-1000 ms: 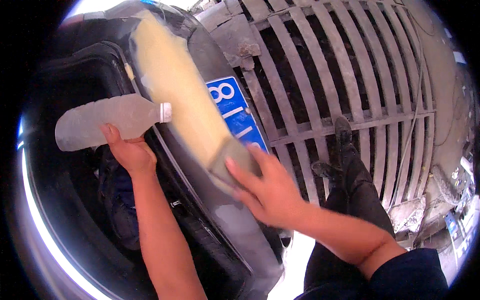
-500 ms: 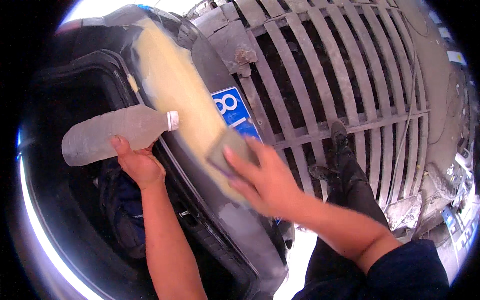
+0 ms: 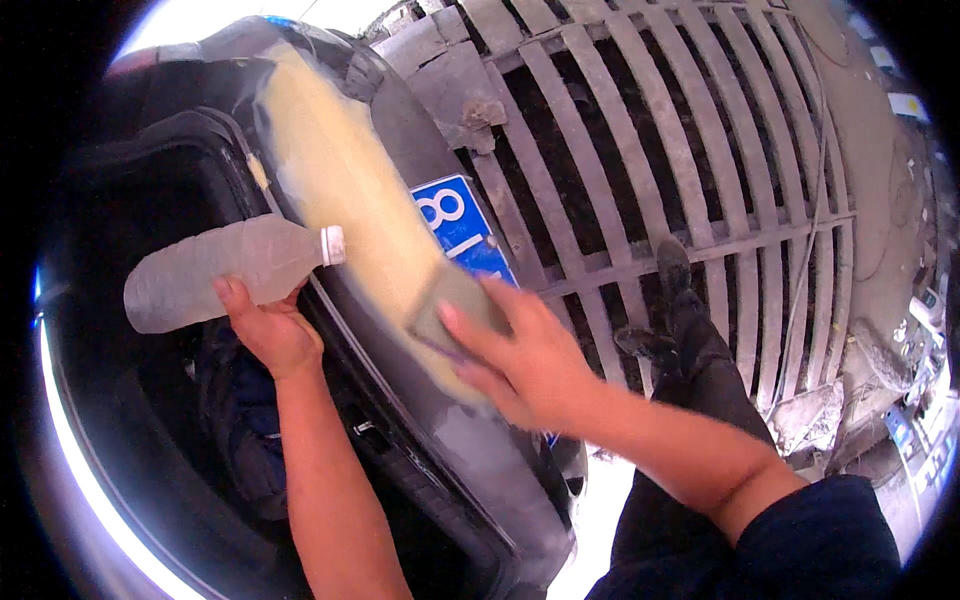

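My left hand (image 3: 272,335) grips a cloudy plastic bottle (image 3: 215,272) with a white cap, held on its side over the open car boot (image 3: 150,400). The cap end points right, toward a long patch of yellow body filler (image 3: 345,190) on the dark rear bumper (image 3: 485,455). My right hand (image 3: 540,365) is closed round a grey-green sanding block (image 3: 455,305), which lies flat against the lower part of the patch. Part of the block's far side is hidden under my fingers.
A blue licence plate (image 3: 460,225) sits on the bumper beside the block. A slatted metal floor grate (image 3: 650,150) with dark gaps lies to the right, where my shoes (image 3: 650,342) rest. In the boot is a dark blue bag (image 3: 250,430).
The whole view has shifted slightly, with the car a little further left. Both hands keep their hold, and the sanding block stays on the lower filler.
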The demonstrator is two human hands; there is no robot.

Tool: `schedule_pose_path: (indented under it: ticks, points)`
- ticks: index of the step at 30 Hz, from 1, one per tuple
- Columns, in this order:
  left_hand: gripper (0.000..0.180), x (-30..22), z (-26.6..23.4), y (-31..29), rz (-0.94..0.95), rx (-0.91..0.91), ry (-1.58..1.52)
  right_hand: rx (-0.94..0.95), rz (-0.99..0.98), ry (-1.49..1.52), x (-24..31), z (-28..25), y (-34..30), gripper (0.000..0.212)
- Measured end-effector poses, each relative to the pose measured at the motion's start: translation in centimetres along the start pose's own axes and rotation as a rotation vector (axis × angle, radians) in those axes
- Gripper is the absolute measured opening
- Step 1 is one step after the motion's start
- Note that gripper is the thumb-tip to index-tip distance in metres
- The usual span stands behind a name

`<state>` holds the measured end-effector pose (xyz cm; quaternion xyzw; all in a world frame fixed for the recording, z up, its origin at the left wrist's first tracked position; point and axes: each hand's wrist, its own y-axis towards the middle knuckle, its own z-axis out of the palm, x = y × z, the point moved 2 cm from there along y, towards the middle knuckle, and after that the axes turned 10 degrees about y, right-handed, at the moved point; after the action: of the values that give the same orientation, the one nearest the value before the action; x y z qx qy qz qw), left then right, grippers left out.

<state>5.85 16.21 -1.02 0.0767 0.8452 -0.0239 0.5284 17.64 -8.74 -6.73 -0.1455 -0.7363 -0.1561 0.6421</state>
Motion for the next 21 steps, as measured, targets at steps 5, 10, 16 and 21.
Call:
schedule_pose_path:
  ticks: [5, 10, 16, 21]
  points:
    - [0.067, -0.2, -0.1, 0.1, 0.006, 0.05, 0.004, -0.094, -0.034, -0.038, -0.5, -0.2, 3.0, 0.054]
    - [0.068, -0.1, 1.1, 0.0, -0.028, 0.034, -0.022, -0.192, 0.051, -0.066, -2.1, -0.8, 13.6, 0.047]
    - [0.067, -0.5, -0.2, 0.1, -0.038, 0.031, -0.083, -0.021, -0.069, 0.003, -0.1, -0.3, 0.9, 0.063]
    - [0.066, 0.4, 0.3, 0.0, -0.078, -0.021, -0.097, -0.122, -0.042, -0.086, -1.7, -0.3, 11.5, 0.053]
